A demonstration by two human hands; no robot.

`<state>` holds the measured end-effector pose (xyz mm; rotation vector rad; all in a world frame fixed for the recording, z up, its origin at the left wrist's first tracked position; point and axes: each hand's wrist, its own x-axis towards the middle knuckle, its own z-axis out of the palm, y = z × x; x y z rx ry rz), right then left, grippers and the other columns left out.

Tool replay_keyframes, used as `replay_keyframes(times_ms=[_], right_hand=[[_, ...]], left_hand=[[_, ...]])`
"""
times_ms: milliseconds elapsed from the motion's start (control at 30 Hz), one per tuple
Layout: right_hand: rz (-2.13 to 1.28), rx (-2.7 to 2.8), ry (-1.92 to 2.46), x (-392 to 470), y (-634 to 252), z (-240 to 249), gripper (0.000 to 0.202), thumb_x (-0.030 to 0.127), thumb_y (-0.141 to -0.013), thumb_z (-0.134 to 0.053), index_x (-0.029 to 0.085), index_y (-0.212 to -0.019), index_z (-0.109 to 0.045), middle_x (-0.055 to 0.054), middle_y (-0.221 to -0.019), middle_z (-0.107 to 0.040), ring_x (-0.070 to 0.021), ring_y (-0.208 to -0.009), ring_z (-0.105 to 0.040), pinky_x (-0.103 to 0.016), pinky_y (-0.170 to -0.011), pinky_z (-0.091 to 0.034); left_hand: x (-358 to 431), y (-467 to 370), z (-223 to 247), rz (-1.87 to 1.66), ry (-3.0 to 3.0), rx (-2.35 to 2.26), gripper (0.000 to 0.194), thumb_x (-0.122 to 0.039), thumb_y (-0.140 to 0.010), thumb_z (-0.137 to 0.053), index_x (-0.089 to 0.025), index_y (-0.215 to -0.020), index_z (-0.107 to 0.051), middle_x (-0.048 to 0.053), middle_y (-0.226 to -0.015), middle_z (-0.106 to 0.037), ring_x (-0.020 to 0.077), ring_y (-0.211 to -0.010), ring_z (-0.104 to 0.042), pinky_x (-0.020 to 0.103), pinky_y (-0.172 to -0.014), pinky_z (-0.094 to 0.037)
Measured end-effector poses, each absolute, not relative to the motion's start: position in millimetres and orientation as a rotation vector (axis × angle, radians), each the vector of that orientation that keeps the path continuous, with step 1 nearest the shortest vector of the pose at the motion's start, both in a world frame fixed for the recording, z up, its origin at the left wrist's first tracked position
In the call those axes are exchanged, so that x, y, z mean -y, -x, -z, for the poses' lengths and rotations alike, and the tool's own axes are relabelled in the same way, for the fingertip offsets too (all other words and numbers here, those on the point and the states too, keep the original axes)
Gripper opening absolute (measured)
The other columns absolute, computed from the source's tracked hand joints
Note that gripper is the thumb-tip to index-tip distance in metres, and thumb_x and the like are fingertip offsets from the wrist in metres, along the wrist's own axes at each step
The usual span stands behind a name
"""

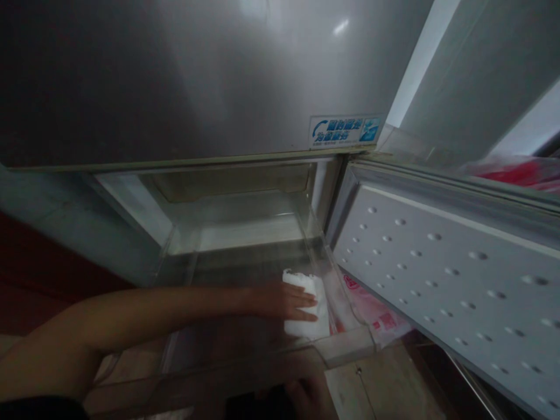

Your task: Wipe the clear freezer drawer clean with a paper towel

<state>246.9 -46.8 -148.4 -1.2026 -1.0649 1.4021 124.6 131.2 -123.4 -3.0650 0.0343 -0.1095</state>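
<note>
My left hand point(291, 302) reaches in from the left, its fingers stretched out and slightly spread. It lies flat on a folded white cloth or paper towel point(321, 312), which rests inside a clear plastic drawer point(245, 262) near its right side. The thumb cannot be made out. The drawer is pulled out of the open lower compartment of a refrigerator. I do not see my right hand; a dim skin-toned shape beside something black at the bottom edge is too unclear to name.
Above the drawer is the closed grey upper door point(219, 87) with a blue-and-white sticker point(343, 131). The lower door point(429, 262), dimpled inside, swings open to the right. A pink-and-white plastic bag point(380, 318) sits beneath it. Something red point(44, 268) stands at the left.
</note>
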Motion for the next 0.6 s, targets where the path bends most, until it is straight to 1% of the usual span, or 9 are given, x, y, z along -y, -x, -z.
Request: replay_keyframes(times_ms=[67, 133, 300, 367, 433, 533, 600], right_hand=[[-1.457, 1.046, 1.102, 45, -244, 143, 0.043, 0.064, -0.076, -0.059, 0.027, -0.067, -0.078, -0.003, -0.065, -0.075, -0.0224, -0.069, -0.071, -0.033, -0.072, -0.059], [-1.505, 1.067, 1.001, 43, -242, 140, 0.049, 0.069, -0.077, -0.055, 0.027, -0.067, -0.078, -0.003, -0.064, -0.075, -0.0215, -0.066, -0.071, -0.032, -0.070, -0.059], [-1.496, 1.075, 0.988, 43, -245, 145, 0.043, 0.064, -0.081, -0.056, 0.028, -0.076, -0.079, -0.003, -0.068, -0.076, -0.0200, -0.069, -0.072, -0.029, -0.071, -0.058], [-1.516, 1.076, 0.968, 44, -245, 147, 0.043, 0.064, -0.081, -0.056, 0.028, -0.076, -0.079, -0.003, -0.067, -0.076, -0.0195, -0.066, -0.071, -0.030, -0.072, -0.058], [-1.526, 1.056, 0.950, 44, -245, 148, 0.043, 0.064, -0.080, -0.057, 0.027, -0.075, -0.079, -0.003, -0.066, -0.076, -0.0191, -0.064, -0.071, -0.030, -0.071, -0.058], [-1.499, 1.036, 0.948, 44, -242, 148, 0.044, 0.064, -0.080, -0.058, 0.026, -0.075, -0.078, -0.003, -0.065, -0.075, -0.0192, -0.062, -0.070, -0.031, -0.071, -0.058], [-1.469, 1.042, 0.961, 44, -240, 149, 0.047, 0.065, -0.080, -0.056, 0.024, -0.071, -0.078, -0.003, -0.063, -0.075, -0.0194, -0.062, -0.070, -0.031, -0.072, -0.057]], left_hand=[[-122, -124, 124, 0.098, 3.073, -0.078, 0.044, -0.017, -0.102, -0.028, -0.022, -0.135, -0.056, 0.008, -0.141, -0.054, 0.0193, -0.134, -0.046, 0.032, -0.115, -0.035], [-121, -124, 121, 0.061, 3.100, -0.056, 0.044, -0.018, -0.102, -0.027, -0.024, -0.135, -0.056, 0.007, -0.143, -0.052, 0.0178, -0.136, -0.044, 0.032, -0.116, -0.033], [-148, -119, 114, -0.046, 3.231, -0.066, 0.043, -0.018, -0.102, -0.028, -0.026, -0.136, -0.055, 0.005, -0.147, -0.046, 0.0142, -0.141, -0.034, 0.031, -0.121, -0.023], [-169, -114, 113, -0.079, 3.280, -0.031, 0.043, -0.016, -0.102, -0.029, -0.026, -0.136, -0.054, 0.004, -0.148, -0.045, 0.0130, -0.141, -0.032, 0.031, -0.121, -0.022], [-195, -108, 112, -0.081, 3.303, 0.083, 0.045, -0.013, -0.102, -0.029, -0.027, -0.135, -0.055, 0.003, -0.148, -0.045, 0.0125, -0.140, -0.034, 0.031, -0.120, -0.023], [-238, -100, 113, 0.028, 3.269, 0.336, 0.046, -0.009, -0.100, -0.029, -0.023, -0.136, -0.054, 0.007, -0.147, -0.046, 0.0148, -0.139, -0.038, 0.034, -0.119, -0.026], [-264, -97, 115, 0.120, 3.225, 0.566, 0.045, -0.008, -0.099, -0.034, -0.022, -0.136, -0.054, 0.008, -0.147, -0.046, 0.0171, -0.138, -0.040, 0.037, -0.117, -0.029]])
